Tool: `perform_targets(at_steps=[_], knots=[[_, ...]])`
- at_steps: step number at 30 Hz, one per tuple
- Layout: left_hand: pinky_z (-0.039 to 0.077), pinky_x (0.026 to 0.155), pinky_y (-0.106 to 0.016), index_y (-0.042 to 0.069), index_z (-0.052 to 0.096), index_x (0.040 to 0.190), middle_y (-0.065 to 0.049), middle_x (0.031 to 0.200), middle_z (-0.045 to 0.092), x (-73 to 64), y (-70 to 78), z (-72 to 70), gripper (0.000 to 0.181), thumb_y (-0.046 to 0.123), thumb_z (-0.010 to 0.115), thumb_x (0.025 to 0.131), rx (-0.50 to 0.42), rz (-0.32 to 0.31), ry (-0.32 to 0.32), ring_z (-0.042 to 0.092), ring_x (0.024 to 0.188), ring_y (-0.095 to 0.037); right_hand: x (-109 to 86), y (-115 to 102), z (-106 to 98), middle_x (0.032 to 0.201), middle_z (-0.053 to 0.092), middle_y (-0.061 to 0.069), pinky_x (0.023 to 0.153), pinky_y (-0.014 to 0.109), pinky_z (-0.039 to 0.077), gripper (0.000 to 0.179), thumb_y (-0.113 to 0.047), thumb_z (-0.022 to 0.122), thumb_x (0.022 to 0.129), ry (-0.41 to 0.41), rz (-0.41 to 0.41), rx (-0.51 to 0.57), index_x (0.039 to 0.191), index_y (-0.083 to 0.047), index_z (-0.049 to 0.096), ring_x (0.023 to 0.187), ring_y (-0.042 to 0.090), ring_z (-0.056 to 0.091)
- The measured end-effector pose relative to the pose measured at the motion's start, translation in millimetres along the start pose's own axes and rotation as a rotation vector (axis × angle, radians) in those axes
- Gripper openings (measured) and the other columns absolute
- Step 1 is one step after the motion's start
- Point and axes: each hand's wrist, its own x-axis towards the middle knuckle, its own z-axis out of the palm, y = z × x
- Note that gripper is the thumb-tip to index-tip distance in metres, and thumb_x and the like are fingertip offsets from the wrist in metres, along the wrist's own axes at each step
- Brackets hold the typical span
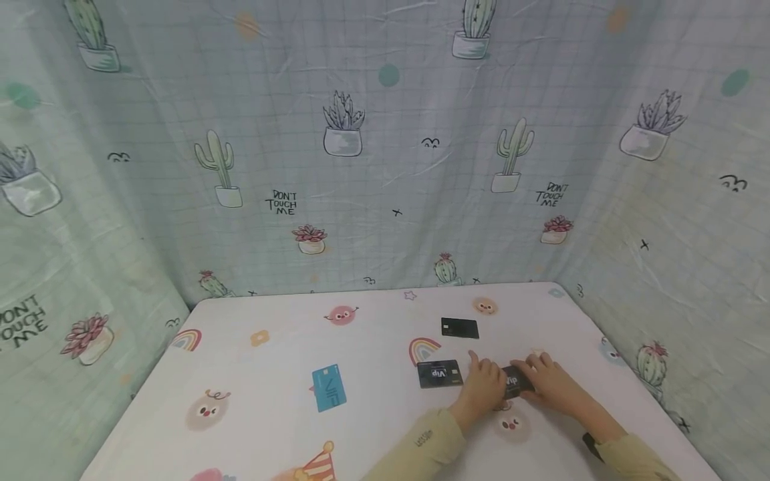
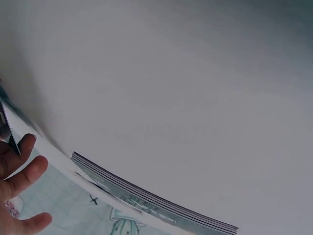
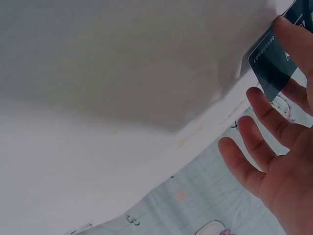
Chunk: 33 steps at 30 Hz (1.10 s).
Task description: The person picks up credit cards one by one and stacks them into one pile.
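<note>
Toward the right of the white table with cartoon prints [image 1: 259, 381], two bare hands meet over one small thing. Between them: a black rectangular card with pale Vip lettering [image 1: 519, 382], partly covered by fingers in the head view.

Left hand [image 1: 483, 386]: at the card's left end, thumb and forefinger side closed on it in a pinch; remaining fingers loose, bent, spread apart in the left wrist view. Right hand [image 1: 555, 389]: at the card's right end, thumb on one face, forefinger on the other; three other fingers spread and slightly bent, off the card. Right wrist view shows the held card tilted, a row of digits printed on it.

Just left of the left hand, flat: a second black Vip card [image 1: 436, 375], lettering upside down to the camera, chip toward its right end. Farther off: a plain-looking black card with a small chip [image 1: 460, 328]. Well left: a blue VIP card [image 1: 329, 389]. Near right, partly under the right forearm: a dark flat piece [image 1: 592, 445], mostly hidden.

Left wrist view: a stack of thin cards [image 2: 151, 192], edges showing; match with the head view uncertain.

Far side: a pale cactus-print curtain [image 1: 385, 220]. Both sleeves [image 1: 415, 447] pale yellow-green.
</note>
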Motion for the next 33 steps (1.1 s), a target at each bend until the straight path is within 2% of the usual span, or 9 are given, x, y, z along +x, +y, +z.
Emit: perform_targets(at_steps=[5,14,18,22,28,33], knots=[[0.037,0.096,-0.042,0.026,0.051,0.116,0.009,0.101,0.057,0.2,0.6,1.6,0.061,0.069,0.033,0.077,0.008,0.009,-0.002,0.051,0.093,-0.008,0.5,-2,-2,0.086,0.05,0.003,0.063,0.033,0.042,0.054,-0.029,0.073,0.066,-0.08,0.052,0.041,0.112,-0.006,0.055,0.078,0.019,0.043],[0.036,0.097,-0.044,0.027,0.051,0.115,0.009,0.099,0.057,-0.7,-0.7,2.9,0.06,0.069,0.032,0.076,0.002,0.02,0.019,0.05,0.089,-0.008,0.1,-1,-5,0.091,0.049,0.003,0.071,0.036,0.046,0.062,-0.025,0.075,0.064,-0.138,0.086,0.129,0.117,-0.004,0.053,0.081,0.017,0.043],[0.036,0.097,-0.044,0.028,0.051,0.114,0.009,0.099,0.056,-2.2,-2.1,2.8,0.059,0.07,0.033,0.076,0.004,0.021,0.04,0.049,0.089,-0.008,0.2,0,-4,0.091,0.049,0.002,0.071,0.036,0.046,0.062,-0.027,0.076,0.064,-0.168,0.1,0.135,0.117,-0.005,0.053,0.081,0.016,0.042],[0.036,0.096,-0.044,0.028,0.05,0.114,0.01,0.098,0.055,-2.9,-2.4,1.8,0.059,0.07,0.033,0.076,0.024,0.028,0.054,0.048,0.089,-0.008,-0.2,1,-4,0.087,0.05,0.0,0.069,0.034,0.045,0.06,-0.03,0.076,0.063,-0.172,0.099,0.108,0.114,-0.006,0.055,0.079,0.014,0.042],[0.035,0.097,-0.045,0.029,0.048,0.115,0.01,0.099,0.053,-2.7,-3.0,-0.6,0.06,0.071,0.031,0.076,0.039,0.027,0.03,0.046,0.09,-0.008,-0.4,0,-10,0.086,0.05,0.0,0.069,0.034,0.045,0.061,-0.031,0.078,0.06,-0.161,0.09,0.115,0.112,-0.006,0.056,0.078,0.014,0.043],[0.035,0.096,-0.045,0.029,0.049,0.113,0.01,0.096,0.052,-1.5,-2.1,3.3,0.06,0.072,0.031,0.075,0.038,0.019,0.065,0.045,0.087,-0.007,-1.2,-2,-13,0.085,0.049,-0.001,0.067,0.033,0.043,0.061,-0.03,0.078,0.06,-0.16,0.106,0.128,0.112,-0.007,0.056,0.077,0.013,0.041]])
